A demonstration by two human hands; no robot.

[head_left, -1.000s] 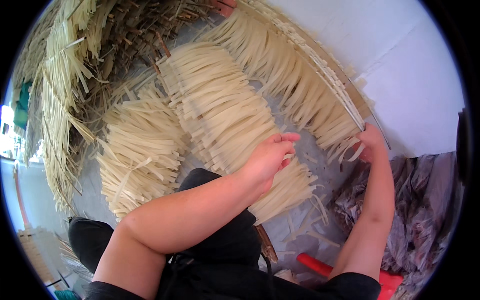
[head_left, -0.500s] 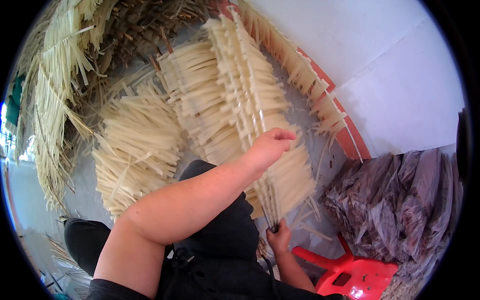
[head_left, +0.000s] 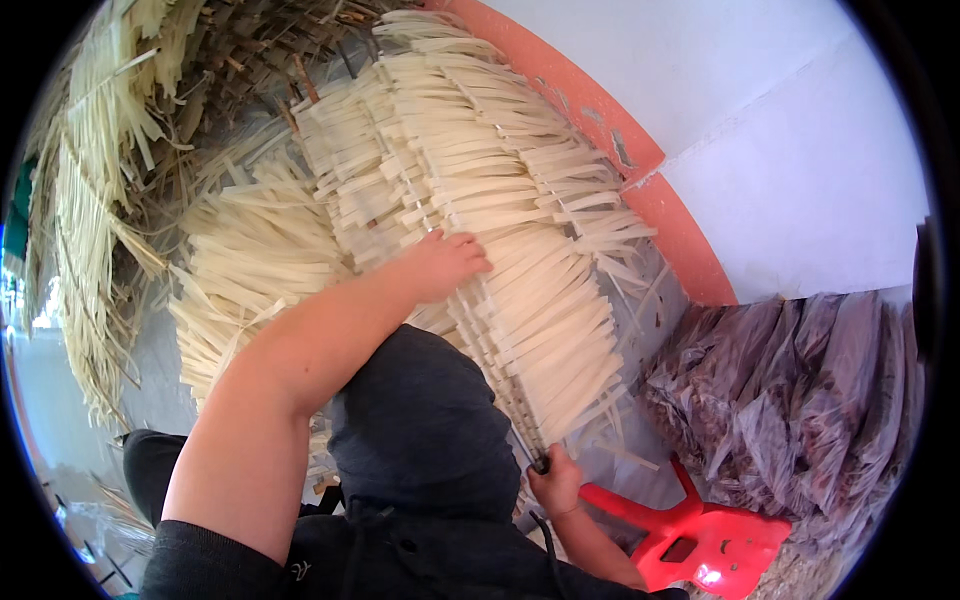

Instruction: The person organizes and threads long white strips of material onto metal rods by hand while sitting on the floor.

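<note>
A thatch panel [head_left: 545, 300] of pale, flat strips fixed along thin rods lies spread before me. My left hand [head_left: 447, 266] rests on or just over its rodded middle, fingers stretched out and slightly apart. Down at the near end, my right hand [head_left: 556, 478] is wrapped round the dark tip of a rod [head_left: 522, 412]. Several rods run from there up the panel, with strips fanning toward the wall. Left of it lies a heap of loose pale strips [head_left: 255, 265]. My dark-clothed knee [head_left: 420, 420] covers part of the panel's near edge.
A red plastic stool [head_left: 725, 545] lies tipped at the lower right. Behind it are dark bundles in clear plastic [head_left: 790, 400]. The white wall [head_left: 800, 150] with its orange base band [head_left: 690, 235] bounds the right. Hanging thatch [head_left: 90, 230] stands at the left.
The fringed row that stood along the wall has come down leftward onto the panel, baring the orange band. My left hand has moved left and its fingers have spread. My right hand stays at the rod end.
</note>
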